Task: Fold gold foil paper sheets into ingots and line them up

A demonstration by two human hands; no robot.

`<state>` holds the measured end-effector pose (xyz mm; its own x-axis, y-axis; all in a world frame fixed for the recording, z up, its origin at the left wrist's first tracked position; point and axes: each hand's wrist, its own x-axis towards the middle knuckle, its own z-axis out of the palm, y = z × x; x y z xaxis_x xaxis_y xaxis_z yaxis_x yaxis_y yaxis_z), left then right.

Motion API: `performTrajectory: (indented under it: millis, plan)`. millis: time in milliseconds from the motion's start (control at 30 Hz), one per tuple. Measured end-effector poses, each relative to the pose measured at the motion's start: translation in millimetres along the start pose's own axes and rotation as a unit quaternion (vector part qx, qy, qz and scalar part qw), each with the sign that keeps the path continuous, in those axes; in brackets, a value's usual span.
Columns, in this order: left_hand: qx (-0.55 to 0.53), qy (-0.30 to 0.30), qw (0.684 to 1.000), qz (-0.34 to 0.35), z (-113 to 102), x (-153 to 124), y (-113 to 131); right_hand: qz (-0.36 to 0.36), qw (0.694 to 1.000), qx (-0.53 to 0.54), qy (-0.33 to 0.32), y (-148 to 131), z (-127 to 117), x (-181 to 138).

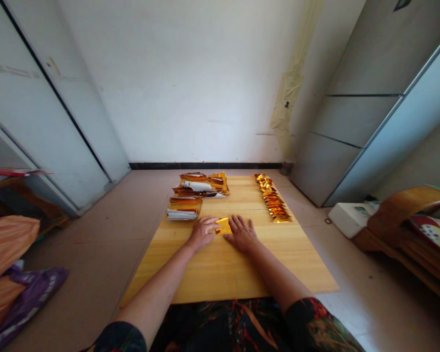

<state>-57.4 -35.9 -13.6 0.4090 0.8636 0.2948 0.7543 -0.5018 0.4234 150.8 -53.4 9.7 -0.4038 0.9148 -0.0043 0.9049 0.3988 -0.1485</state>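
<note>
A small sheet of gold paper (224, 226) lies on the wooden board (220, 266) between my two hands. My left hand (202, 232) rests on the board with its fingers curled, pinching the paper's left edge. My right hand (242, 233) lies flat on the board, fingers stretched out, pressing the paper's right edge. Stacks of gold and white paper (185, 207) stand just beyond my left hand. A row of folded gold pieces (274, 199) runs along the board's far right side.
More paper stacks (204, 185) sit at the board's far end near the wall. A grey cabinet (355, 127) stands on the right, a wooden chair (410, 215) and white box (350, 218) beside it. Orange and purple bags (11, 274) lie at the left.
</note>
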Motion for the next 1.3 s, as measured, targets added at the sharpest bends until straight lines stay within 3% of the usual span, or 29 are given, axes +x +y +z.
performTrajectory:
  millis: [233,533,800,933,1100,1200,1300]
  plan:
    - [0.022,0.041,0.999,0.007,-1.9,1.6,15.9,-0.014,0.999,-0.002,-0.028,2.7,-14.1,3.3]
    - [0.056,-0.002,0.998,0.039,-9.9,11.6,16.5,-0.024,0.997,0.008,-0.078,5.0,-32.0,11.4]
    - [0.170,-0.082,0.977,0.095,-31.4,28.6,47.6,-0.016,0.995,0.000,-0.096,2.6,-40.4,14.7]
    - [0.187,-0.097,0.974,0.083,-30.3,31.5,53.4,-0.020,0.997,0.002,-0.072,3.8,-36.2,12.8]
    - [0.167,-0.110,0.979,0.045,-26.9,28.0,43.3,-0.022,0.999,0.025,0.022,8.3,-23.4,5.9]
    - [0.141,-0.112,0.983,0.031,-24.2,28.9,35.6,-0.063,0.995,0.025,0.072,10.7,-19.6,1.5]
    - [0.111,-0.105,0.988,0.010,-20.9,31.2,30.2,-0.103,0.992,-0.008,0.074,11.9,-18.5,-0.4]
